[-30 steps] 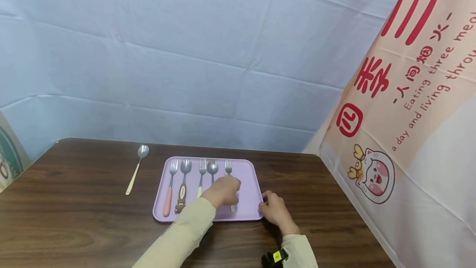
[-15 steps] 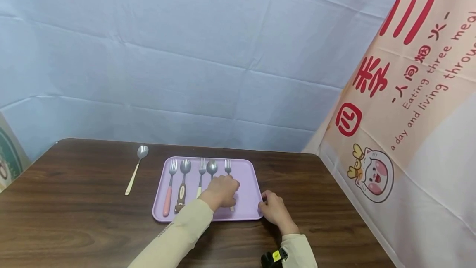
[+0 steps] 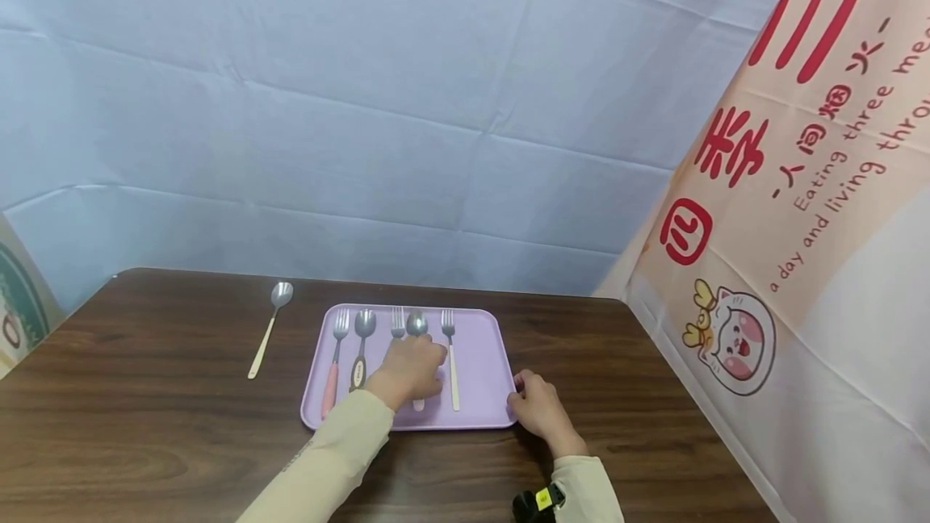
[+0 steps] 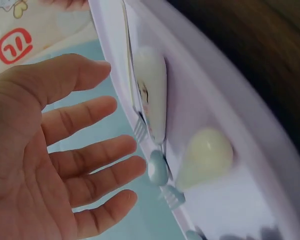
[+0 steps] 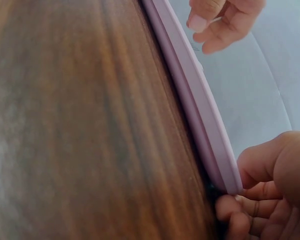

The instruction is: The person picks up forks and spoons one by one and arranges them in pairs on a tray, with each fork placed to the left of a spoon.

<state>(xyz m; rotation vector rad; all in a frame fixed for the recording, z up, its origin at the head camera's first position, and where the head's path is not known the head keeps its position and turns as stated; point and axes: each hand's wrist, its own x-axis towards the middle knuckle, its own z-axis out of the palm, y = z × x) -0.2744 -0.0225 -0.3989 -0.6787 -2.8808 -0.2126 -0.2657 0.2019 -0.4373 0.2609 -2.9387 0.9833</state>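
A pale purple tray lies on the table with a row of forks and spoons on it. Over its middle hovers my left hand, fingers loosely spread and holding nothing in the left wrist view. Beneath it are a white-handled spoon and a fork with a pale yellow handle, both partly hidden from the head view. The rightmost fork lies beside that hand. My right hand pinches the tray's near right edge, thumb on the rim and fingers below it in the right wrist view.
A pink-handled fork and a brown-handled spoon occupy the tray's left part. Another spoon with a yellowish handle lies on the dark wooden table, left of the tray. Pale cloth hangs behind.
My left hand has moved left from the rightmost fork to above the middle spoon, uncovering that fork. The right hand keeps its grip on the tray's edge.
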